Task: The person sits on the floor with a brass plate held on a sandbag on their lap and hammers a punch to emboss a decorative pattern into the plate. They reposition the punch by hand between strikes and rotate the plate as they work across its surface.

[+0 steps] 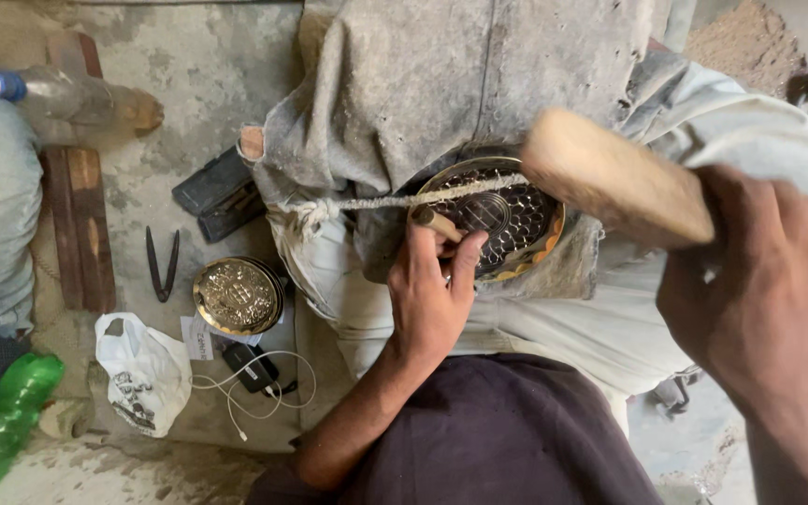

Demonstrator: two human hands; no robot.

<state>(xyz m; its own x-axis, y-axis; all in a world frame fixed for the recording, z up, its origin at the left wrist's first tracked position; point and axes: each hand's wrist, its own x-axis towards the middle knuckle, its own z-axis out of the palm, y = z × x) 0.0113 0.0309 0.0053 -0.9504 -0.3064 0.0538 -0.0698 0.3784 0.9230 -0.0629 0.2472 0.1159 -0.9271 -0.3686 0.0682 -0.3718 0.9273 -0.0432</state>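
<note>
**Punch on the brass dish, mallet raised**

Head view, the only one we have:

- Our left hand (pixel 432 290) is pinching a small wooden-handled punch (pixel 435 221), fingers closed around it, tip resting on the round brass dish (pixel 507 217). We can't make out the tip itself, the fingers are hiding it.
- The dish is sitting in our lap on a grey cloth (pixel 441 84), between the knees. Its centre is carrying a scale-like pattern, rim plain and golden. A twisted cord (pixel 404 198) is running across its upper edge and ending in a knot to the left.
- Our right hand (pixel 764 290) is wrapped tight around the handle of a wooden mallet (pixel 610 182). The mallet head is hanging above the dish's right side, blurred, not touching it.
- We're wearing pale trousers (pixel 610 327) and a dark shirt (pixel 507 430).

On the ground to our left, well apart from the hands:

- A second, finished-looking brass lid (pixel 238 296) is lying flat, with metal pliers (pixel 162 265) just beside it.
- A dark flat case (pixel 220 194) is lying near the cloth's edge.
- A white plastic bag (pixel 145 372), a small black device with a white cable (pixel 252 379) are lying near the lid.
- A green bottle (pixel 4 425) is lying at the lower left, a clear bottle with a blue cap (pixel 58 93) at the upper left, beside wooden planks (pixel 81 224).
</note>
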